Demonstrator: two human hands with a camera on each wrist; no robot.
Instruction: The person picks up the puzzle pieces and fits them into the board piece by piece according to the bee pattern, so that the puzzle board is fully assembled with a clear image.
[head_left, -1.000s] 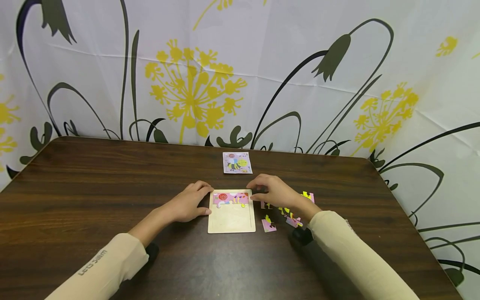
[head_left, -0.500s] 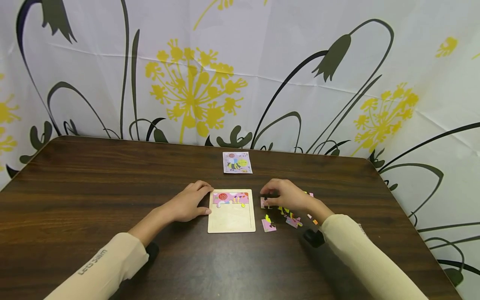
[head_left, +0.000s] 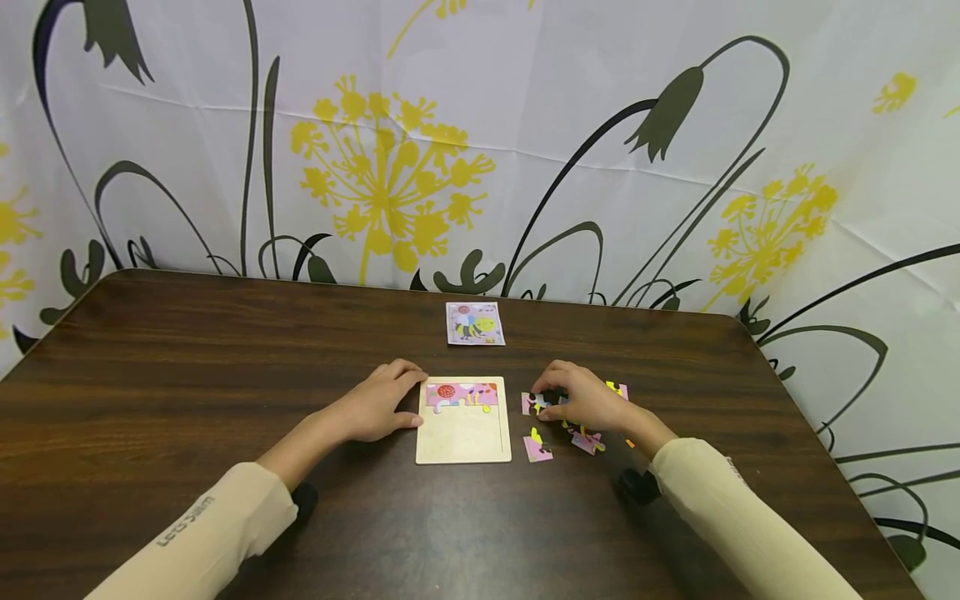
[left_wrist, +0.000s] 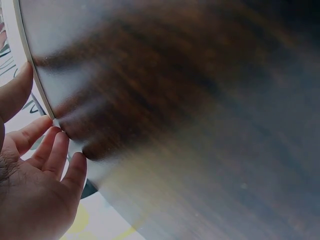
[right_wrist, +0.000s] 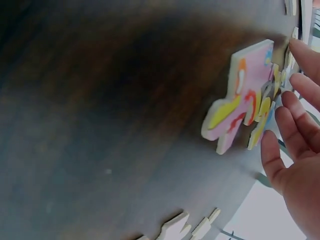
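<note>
Dark wood table [head_left: 187, 392], floral backdrop. Left hand [head_left: 372, 408] lies flat, fingers relaxed, steadying puzzle tray [head_left: 462, 442] at 9 o'clock. Right hand [head_left: 587, 400] pinches a loose puzzle piece [head_left: 533, 403]; best lifted level, tab aligned.

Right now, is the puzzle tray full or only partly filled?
Partly filled. The puzzle tray has pieces only along its top row; the rest is bare wood. Loose pieces lie on the table beside it.

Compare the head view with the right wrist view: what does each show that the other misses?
Only the head view shows the puzzle tray, the reference card and the left hand resting at the tray's edge. Only the right wrist view shows the pieces' pale, thick edges close up. Both show the right hand at the loose pieces on the table.
</note>
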